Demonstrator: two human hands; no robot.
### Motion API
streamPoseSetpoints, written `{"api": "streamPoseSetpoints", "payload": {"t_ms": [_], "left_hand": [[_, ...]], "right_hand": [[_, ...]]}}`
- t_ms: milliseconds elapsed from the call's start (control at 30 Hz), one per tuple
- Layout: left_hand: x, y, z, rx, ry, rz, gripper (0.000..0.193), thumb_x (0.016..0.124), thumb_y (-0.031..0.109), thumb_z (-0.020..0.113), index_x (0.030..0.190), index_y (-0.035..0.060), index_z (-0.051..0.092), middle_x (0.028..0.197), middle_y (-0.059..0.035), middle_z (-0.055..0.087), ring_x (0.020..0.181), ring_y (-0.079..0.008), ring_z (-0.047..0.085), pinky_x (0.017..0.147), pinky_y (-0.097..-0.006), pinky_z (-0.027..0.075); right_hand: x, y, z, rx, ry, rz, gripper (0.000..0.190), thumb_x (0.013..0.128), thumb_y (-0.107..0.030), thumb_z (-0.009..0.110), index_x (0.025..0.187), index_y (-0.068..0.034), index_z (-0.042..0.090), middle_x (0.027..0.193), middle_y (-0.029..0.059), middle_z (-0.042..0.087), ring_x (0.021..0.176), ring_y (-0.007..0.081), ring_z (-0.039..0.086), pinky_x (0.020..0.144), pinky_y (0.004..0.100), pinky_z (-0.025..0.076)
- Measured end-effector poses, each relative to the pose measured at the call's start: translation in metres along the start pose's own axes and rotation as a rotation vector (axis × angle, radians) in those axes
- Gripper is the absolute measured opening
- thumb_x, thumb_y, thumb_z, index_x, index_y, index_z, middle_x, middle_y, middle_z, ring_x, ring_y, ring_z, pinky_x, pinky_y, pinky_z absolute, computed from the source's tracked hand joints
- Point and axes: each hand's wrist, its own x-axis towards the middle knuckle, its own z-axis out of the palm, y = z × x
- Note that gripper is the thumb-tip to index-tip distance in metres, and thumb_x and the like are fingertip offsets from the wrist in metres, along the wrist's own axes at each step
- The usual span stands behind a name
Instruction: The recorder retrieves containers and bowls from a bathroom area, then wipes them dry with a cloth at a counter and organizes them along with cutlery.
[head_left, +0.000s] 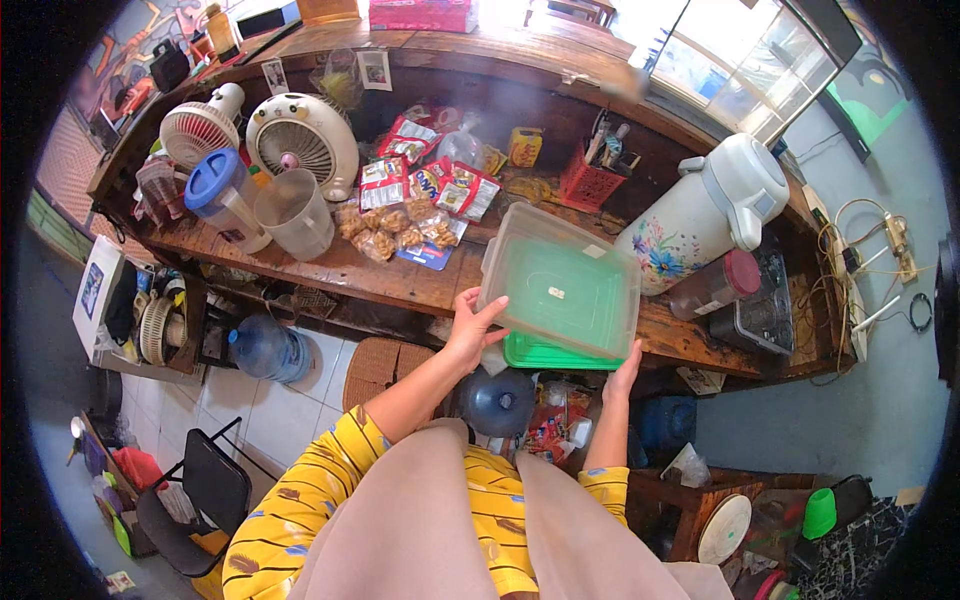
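My left hand (476, 326) grips the left side of a clear rectangular plastic box (574, 262), thumb on its near wall. My right hand (624, 373) holds the box's near right corner, with its fingers partly hidden. Under the box is a green plastic lid or tray (555, 355); its green shows through the clear bottom, and its near edge sticks out toward me. A small white sticker lies at the middle of the box. Both are at the front edge of a dark wooden counter (420, 281).
On the counter, snack packets (427, 184), bagged brown snacks (397, 229), a clear pitcher (295, 214), a blue-lidded pitcher (225, 199) and a fan (304, 142) stand left. To the right are a floral thermos (697, 217), a red-lidded jar (712, 285) and a red basket (590, 180). Below sits a water jug (496, 403).
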Motion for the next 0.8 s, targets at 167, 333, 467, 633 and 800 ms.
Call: {"api": "streamPoseSetpoints", "payload": {"t_ms": [167,333,467,633,800], "left_hand": [[-0.007,0.008,-0.02,0.125,-0.095,-0.087,0.069,0.077,0.036,0.064,0.125,0.0111,0.021,0.127,-0.0097,0.029,0.115,-0.0255,0.036,0.086,-0.0453,0.042],[-0.011,0.018,-0.033,0.16,-0.201,-0.138,0.07,0.078,0.034,0.064,0.129,0.012,0.021,0.133,-0.0099,0.025,0.121,-0.0267,0.029,0.091,-0.0477,0.037],[-0.012,0.022,-0.032,0.196,-0.253,-0.152,0.068,0.079,0.033,0.063,0.13,0.0132,0.022,0.134,-0.0111,0.02,0.122,-0.027,0.026,0.092,-0.0482,0.036],[-0.001,0.017,-0.031,0.201,-0.237,-0.098,0.063,0.081,0.032,0.06,0.129,0.0139,0.024,0.133,-0.0075,0.024,0.119,-0.0211,0.031,0.092,-0.0422,0.036],[-0.005,0.025,-0.023,0.294,-0.186,-0.065,0.063,0.08,0.031,0.061,0.129,0.0116,0.026,0.133,-0.0097,0.025,0.118,-0.0205,0.031,0.092,-0.0414,0.035]], "right_hand": [[-0.02,-0.006,0.02,-0.123,0.201,-0.05,0.058,0.089,-0.049,0.034,0.127,-0.005,0.032,0.127,0.0095,0.039,0.116,0.0233,0.038,0.097,0.0395,0.028],[-0.032,-0.005,0.025,0.043,0.186,-0.003,0.063,0.089,-0.052,0.031,0.132,-0.006,0.023,0.133,0.0094,0.032,0.121,0.0242,0.034,0.099,0.042,0.026],[-0.031,0.002,0.026,0.109,0.186,-0.063,0.063,0.089,-0.052,0.031,0.131,-0.006,0.027,0.133,0.009,0.035,0.121,0.0244,0.035,0.099,0.0413,0.026],[-0.021,0.006,0.028,0.187,0.099,-0.007,0.059,0.089,-0.053,0.03,0.128,-0.008,0.037,0.129,0.0053,0.041,0.12,0.0229,0.036,0.1,0.0394,0.026],[0.009,-0.017,0.004,-0.161,0.214,-0.191,0.056,0.085,-0.043,0.048,0.119,0.002,0.041,0.121,0.0137,0.045,0.116,0.0241,0.039,0.098,0.0383,0.027]]}}
